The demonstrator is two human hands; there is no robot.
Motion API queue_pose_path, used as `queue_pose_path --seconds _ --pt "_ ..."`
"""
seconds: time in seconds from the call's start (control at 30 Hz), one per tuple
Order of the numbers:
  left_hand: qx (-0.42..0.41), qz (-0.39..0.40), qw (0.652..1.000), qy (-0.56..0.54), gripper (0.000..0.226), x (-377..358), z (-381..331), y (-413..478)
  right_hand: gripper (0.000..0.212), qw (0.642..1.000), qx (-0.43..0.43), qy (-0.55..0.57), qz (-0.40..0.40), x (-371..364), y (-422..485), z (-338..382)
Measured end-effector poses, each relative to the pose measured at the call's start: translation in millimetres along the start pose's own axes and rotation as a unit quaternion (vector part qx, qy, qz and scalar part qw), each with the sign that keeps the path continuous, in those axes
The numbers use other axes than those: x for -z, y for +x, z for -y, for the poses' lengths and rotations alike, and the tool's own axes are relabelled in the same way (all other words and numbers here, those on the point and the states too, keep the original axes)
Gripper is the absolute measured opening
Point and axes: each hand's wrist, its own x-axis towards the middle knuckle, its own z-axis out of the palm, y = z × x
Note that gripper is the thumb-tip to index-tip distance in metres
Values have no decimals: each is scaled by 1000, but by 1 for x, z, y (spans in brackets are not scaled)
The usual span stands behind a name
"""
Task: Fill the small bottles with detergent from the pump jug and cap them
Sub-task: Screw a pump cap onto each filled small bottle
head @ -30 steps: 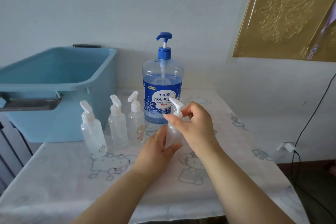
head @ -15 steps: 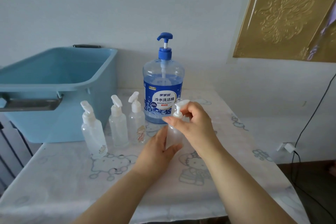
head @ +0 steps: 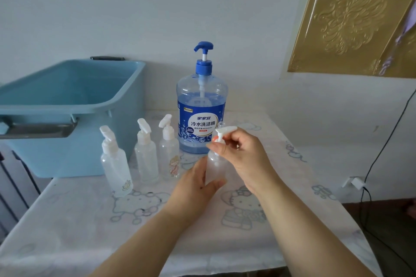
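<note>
Both forearms reach in over the near edge of the surface [head: 78,220], which is covered with a pale cloth printed with cartoon cats. Around the middle of the surface, the left hand [head: 195,186] is wrapped round the body of a clear small bottle [head: 215,166], thumb on the near side, holding it upright. The bottle's base is hidden behind the hand. The right hand [head: 245,159] comes in from the right and pinches the collar of the bottle's white pump cap [head: 225,132], whose nozzle points right.

Further back, toward the left edge, three more bottles [head: 146,155] stand upright in a slanting row, each with a white pump on. Just beyond the held bottle, by the far edge, stands the big jug [head: 201,119] with blue liquid and a blue pump. A light blue tub [head: 67,101] fills the far left corner.
</note>
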Motion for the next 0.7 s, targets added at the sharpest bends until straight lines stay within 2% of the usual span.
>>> queue_pose_path --seconds 0.13,0.2,0.43,0.57,0.63,0.7 --pt "-4 5 1000 6 31 1 -2 0 13 998 34 -52 29 11 1 0" --pt "1 4 1000 10 32 1 -3 0 12 996 42 -77 12 10 2 -1" --pt "0 -18 1000 6 28 3 -10 -2 32 977 87 -185 -59 -2 -2 -4" --pt "11 -36 999 0 31 2 -10 -3 26 953 120 -252 -122 -14 -9 -7" --pt "19 -38 999 2 33 1 -9 -2 27 945 117 -269 -142 -16 -11 -6" --pt "19 -35 999 21 35 0 -6 -3 30 954 91 -255 -127 -14 -10 -3"
